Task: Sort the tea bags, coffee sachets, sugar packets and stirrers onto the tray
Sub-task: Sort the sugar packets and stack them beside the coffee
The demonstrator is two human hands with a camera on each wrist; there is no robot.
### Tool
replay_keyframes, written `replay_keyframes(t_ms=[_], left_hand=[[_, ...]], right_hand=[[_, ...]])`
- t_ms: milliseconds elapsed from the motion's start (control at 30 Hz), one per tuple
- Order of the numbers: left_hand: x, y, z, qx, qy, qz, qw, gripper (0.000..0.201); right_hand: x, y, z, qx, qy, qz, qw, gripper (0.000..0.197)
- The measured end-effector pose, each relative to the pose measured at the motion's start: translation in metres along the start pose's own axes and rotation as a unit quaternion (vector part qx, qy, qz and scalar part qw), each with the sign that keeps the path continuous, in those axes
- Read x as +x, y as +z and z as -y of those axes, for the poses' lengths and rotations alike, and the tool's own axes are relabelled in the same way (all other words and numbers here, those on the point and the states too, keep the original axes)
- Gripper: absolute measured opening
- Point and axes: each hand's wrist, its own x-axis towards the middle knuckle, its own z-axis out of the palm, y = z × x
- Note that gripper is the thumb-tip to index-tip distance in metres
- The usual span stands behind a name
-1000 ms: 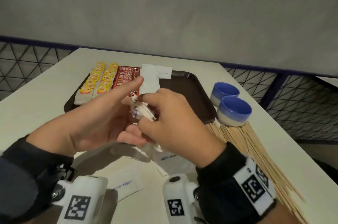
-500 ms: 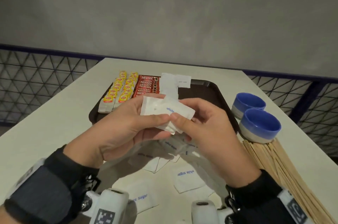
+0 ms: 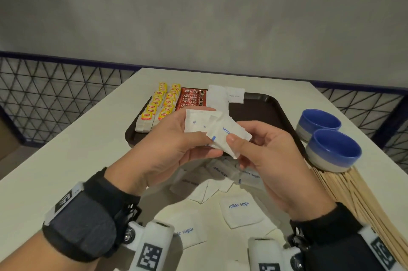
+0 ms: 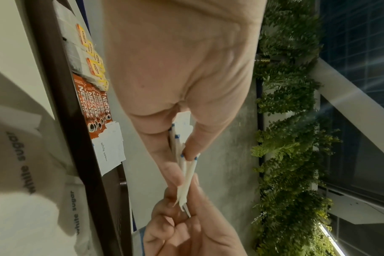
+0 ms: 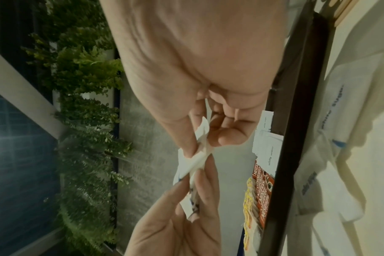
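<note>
We see our right hand [image 5: 197, 72] pinching a small stack of white sugar packets [image 5: 197, 161] between thumb and fingers, while our left hand [image 5: 178, 225] holds the same stack from the other end. Beyond them the dark tray [image 5: 296, 110] carries more sugar packets [image 5: 267, 149], red coffee sachets [image 5: 263, 187] and yellow-tagged tea bags [image 5: 249, 207]. Loose packets [image 5: 349, 110] lie on the table [image 5: 362, 43]. Green foliage [image 5: 86, 107] fills the far side.
</note>
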Motion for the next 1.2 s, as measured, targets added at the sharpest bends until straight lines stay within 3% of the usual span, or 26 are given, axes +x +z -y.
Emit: replay_keyframes(t_ms=[200,267,367,567,733,833,1033,1200], left_hand=[[0.002,0.001,0.003,-0.054,-0.002,-0.051,0.997,0.027],[0.001,-0.001,0.0,-0.071,-0.005,-0.045,0.996,0.029],[0.001,-0.003,0.0,-0.007,0.011,-0.026,1.0,0.037],[0.004,-0.005,0.003,0.006,0.019,-0.043,0.999,0.047],[0.003,-0.005,0.001,-0.012,0.011,-0.047,0.999,0.036],[0.006,-0.013,-0.003,-0.049,-0.002,-0.092,0.995,0.033],[0.013,-0.032,-0.009,-0.105,-0.001,-0.162,0.981,0.042],[0.016,-0.037,-0.008,-0.112,-0.008,-0.17,0.979,0.04]], right_hand=[[0.0,0.001,-0.002,-0.028,-0.007,-0.009,1.0,0.017],[0.0,0.001,-0.002,-0.033,-0.014,-0.015,0.999,0.017],[0.0,0.001,-0.002,-0.038,-0.026,-0.015,0.999,0.019],[0.0,0.002,-0.002,-0.036,-0.028,-0.019,0.999,0.012],[-0.003,-0.002,0.005,-0.066,-0.024,-0.035,0.997,0.006],[0.003,-0.005,0.023,-0.053,-0.006,-0.047,0.997,0.009],[0.116,-0.021,0.083,-0.158,-0.067,-0.076,0.982,0.008],[0.211,-0.047,0.057,-0.406,0.001,-0.056,0.912,0.018]])
